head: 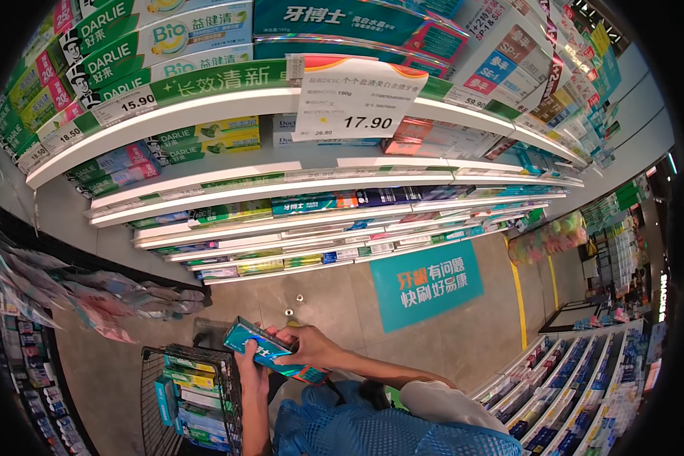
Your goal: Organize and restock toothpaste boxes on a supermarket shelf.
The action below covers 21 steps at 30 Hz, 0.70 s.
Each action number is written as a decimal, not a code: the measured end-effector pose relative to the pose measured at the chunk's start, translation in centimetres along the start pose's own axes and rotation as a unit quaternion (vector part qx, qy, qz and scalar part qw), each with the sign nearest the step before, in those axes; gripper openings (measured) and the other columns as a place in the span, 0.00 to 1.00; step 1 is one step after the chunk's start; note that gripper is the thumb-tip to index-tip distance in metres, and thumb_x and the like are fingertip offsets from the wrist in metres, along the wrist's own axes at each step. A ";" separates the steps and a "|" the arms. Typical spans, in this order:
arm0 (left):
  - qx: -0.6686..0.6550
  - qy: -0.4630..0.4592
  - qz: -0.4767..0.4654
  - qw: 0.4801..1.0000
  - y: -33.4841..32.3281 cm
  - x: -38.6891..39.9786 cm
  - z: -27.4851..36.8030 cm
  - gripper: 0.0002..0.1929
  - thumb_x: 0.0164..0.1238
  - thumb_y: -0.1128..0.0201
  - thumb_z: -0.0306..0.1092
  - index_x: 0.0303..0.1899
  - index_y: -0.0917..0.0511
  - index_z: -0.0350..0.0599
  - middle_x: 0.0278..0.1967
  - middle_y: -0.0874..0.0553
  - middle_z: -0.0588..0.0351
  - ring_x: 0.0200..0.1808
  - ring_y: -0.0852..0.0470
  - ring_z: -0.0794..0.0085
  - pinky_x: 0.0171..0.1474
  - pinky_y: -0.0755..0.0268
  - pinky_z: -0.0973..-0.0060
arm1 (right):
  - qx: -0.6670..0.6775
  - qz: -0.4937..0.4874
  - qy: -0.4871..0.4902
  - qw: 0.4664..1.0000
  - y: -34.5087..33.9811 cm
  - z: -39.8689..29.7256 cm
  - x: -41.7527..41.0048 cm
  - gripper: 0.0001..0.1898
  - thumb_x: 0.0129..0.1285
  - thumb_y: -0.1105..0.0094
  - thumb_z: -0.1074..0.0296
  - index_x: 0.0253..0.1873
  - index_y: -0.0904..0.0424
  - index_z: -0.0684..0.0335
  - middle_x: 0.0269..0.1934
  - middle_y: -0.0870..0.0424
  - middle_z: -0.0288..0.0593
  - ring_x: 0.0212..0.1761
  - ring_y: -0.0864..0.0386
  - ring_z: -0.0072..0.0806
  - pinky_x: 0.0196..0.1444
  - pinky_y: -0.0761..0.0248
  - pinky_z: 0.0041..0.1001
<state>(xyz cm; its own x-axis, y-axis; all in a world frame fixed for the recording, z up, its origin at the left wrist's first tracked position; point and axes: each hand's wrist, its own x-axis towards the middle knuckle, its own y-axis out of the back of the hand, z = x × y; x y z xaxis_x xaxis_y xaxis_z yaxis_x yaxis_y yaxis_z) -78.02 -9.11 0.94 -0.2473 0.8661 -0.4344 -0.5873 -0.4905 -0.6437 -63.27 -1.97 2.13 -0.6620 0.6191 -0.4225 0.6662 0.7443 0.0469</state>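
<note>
A long teal toothpaste box (266,345) with an orange end is held in front of my body, tilted across both hands. My left hand (249,366) grips its left part, thumb on the printed face. Around the middle of the box, my right hand (314,345) has its fingers on the far edge and its thumb on the near side. Just left of my left forearm stands a black wire shopping cart (232,373). Inside it lie several stacked toothpaste boxes (192,379), green, yellow and teal, and another teal box (164,400) stands on end.
White shelves (216,111) of toothpaste boxes rise ahead, a price card (362,100) hanging from one edge. A teal floor sticker (427,285) lies on the grey floor. Bagged goods (102,290) hang at left. Another stocked shelf (564,393) stands at right.
</note>
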 end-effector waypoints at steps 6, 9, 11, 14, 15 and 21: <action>-0.019 0.038 0.076 0.996 2.2 -1.4 -1.9 0.22 0.65 0.42 0.40 0.55 0.34 0.37 0.47 0.21 0.39 0.49 0.20 0.57 0.53 0.27 0.64 | -0.059 0.059 0.069 0.994 -1.6 1.7 -1.5 0.20 0.57 0.35 0.61 0.49 0.25 0.68 0.36 0.18 0.45 0.36 0.19 0.28 0.41 0.26 0.27; -0.058 0.054 0.095 0.992 3.9 -2.6 -2.4 0.25 0.66 0.43 0.44 0.58 0.37 0.40 0.46 0.21 0.40 0.48 0.20 0.57 0.53 0.27 0.63 | -0.112 0.210 0.078 0.968 -1.5 4.2 -1.5 0.17 0.57 0.36 0.62 0.46 0.23 0.67 0.32 0.18 0.45 0.30 0.18 0.28 0.34 0.25 0.26; -0.075 0.052 0.132 0.987 5.0 -3.6 -2.3 0.28 0.65 0.43 0.48 0.59 0.39 0.42 0.45 0.20 0.41 0.48 0.20 0.56 0.53 0.28 0.63 | -0.111 0.244 0.081 0.960 0.2 6.1 -1.0 0.13 0.57 0.37 0.63 0.41 0.23 0.67 0.28 0.19 0.43 0.26 0.18 0.29 0.30 0.26 0.25; -0.078 0.043 0.145 0.985 8.0 -4.8 -3.3 0.28 0.63 0.41 0.51 0.57 0.36 0.44 0.46 0.20 0.42 0.49 0.21 0.56 0.53 0.28 0.63 | -0.194 0.284 0.075 0.936 4.5 8.3 -0.6 0.12 0.55 0.37 0.64 0.38 0.22 0.68 0.28 0.18 0.45 0.26 0.18 0.31 0.30 0.26 0.27; -0.087 0.047 0.151 0.984 8.8 -5.2 -3.5 0.27 0.64 0.41 0.50 0.56 0.35 0.44 0.45 0.20 0.42 0.48 0.20 0.56 0.53 0.28 0.63 | -0.228 0.306 0.068 0.922 6.1 8.6 -0.3 0.12 0.55 0.36 0.64 0.39 0.22 0.66 0.29 0.17 0.43 0.26 0.17 0.31 0.31 0.25 0.27; -0.074 0.051 0.187 0.978 10.9 -8.3 -4.9 0.24 0.64 0.42 0.48 0.55 0.34 0.43 0.41 0.20 0.44 0.41 0.19 0.57 0.48 0.26 0.64 | -0.307 0.445 0.130 0.831 17.5 5.9 5.0 0.14 0.52 0.37 0.63 0.40 0.21 0.67 0.33 0.17 0.50 0.31 0.17 0.41 0.37 0.26 0.35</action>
<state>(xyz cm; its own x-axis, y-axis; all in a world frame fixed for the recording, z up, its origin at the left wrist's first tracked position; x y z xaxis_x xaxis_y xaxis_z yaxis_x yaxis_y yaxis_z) -78.61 -22.10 -5.59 -0.3407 0.6131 -0.7128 -0.3504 -0.7863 -0.5089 -52.89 12.67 -4.53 -0.1053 0.9666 0.2336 0.6836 -0.1003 0.7230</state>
